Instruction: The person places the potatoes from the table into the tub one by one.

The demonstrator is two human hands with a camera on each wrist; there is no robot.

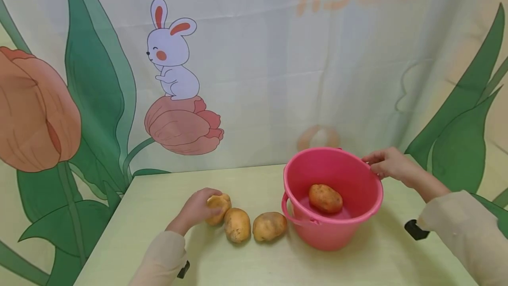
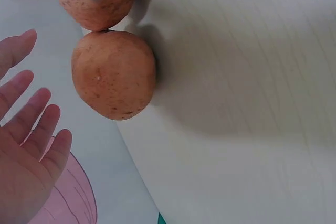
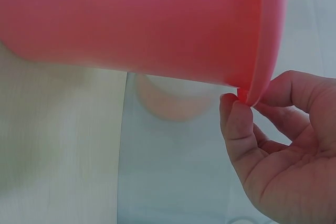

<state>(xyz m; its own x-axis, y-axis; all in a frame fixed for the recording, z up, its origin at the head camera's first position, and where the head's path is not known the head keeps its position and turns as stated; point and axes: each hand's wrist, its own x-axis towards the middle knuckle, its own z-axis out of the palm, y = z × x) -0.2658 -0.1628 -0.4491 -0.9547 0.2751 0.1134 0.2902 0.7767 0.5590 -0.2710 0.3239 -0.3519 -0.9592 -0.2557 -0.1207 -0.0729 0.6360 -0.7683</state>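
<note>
A pink bucket [image 1: 326, 238] stands on the right part of the table, with one potato [image 1: 325, 198] lying inside on its bottom. My right hand [image 1: 390, 165] pinches the bucket's rim at the far right; thumb and fingers meet round the lip in the right wrist view. Left of the bucket, three potatoes lie in a row: one close beside it [image 1: 270, 227], a middle one [image 1: 237, 226] and a leftmost one [image 1: 224, 203]. Over the leftmost potato reaches my left hand [image 1: 197, 208]. Its fingers are spread and relaxed beside that potato [image 2: 114, 74] in the left wrist view, gripping nothing.
The pale wooden table [image 1: 222, 268] ends at the back against a printed curtain [image 1: 254, 78] with tulips and a rabbit. A pink handle [image 1: 286, 213] hangs down the bucket's left side, close to the nearest potato.
</note>
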